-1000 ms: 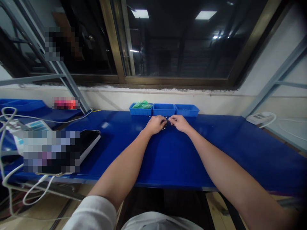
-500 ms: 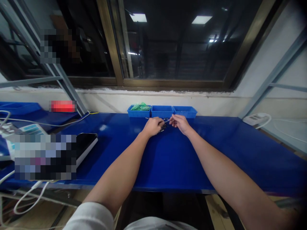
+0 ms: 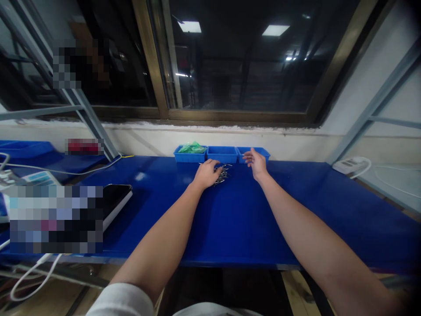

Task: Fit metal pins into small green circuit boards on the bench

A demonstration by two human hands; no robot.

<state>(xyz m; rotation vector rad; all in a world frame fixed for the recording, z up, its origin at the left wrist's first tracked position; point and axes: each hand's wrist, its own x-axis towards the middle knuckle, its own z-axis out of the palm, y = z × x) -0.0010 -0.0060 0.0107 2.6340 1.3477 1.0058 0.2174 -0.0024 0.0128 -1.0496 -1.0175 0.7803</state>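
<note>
Here the left hand [image 3: 207, 174] is resting at the pile of thin metal pieces [image 3: 223, 174], its fingers bending over the near-left part and its thumb side facing the heap; whether it is pinching any of them I cannot tell, since the palm is hiding the contact. The pile is lying on the blue surface [image 3: 230, 228], just in front of the middle blue bin [image 3: 222, 158], with pieces pointing every which way and a few ends poking out past the hand. Over on the other side, the right hand [image 3: 258, 166] is hanging in front of the right-hand bin [image 3: 267, 156], fingers loosely parted; a slim piece could be sitting between them, but at this size I cannot tell. The left-hand bin [image 3: 190, 157] is holding a crumpled green bag [image 3: 194, 147]. And the risks are showing: those pieces are lying crossed, so a pull on one could be dragging its neighbours along and scattering them. The left palm is covering part of the heap, so a sideways slip could be sweeping pieces over the smooth surface. The right fingers are standing close to the bin's rim, so a low reach could be knocking it, or a loose pinch could be letting a piece fall short.
</note>
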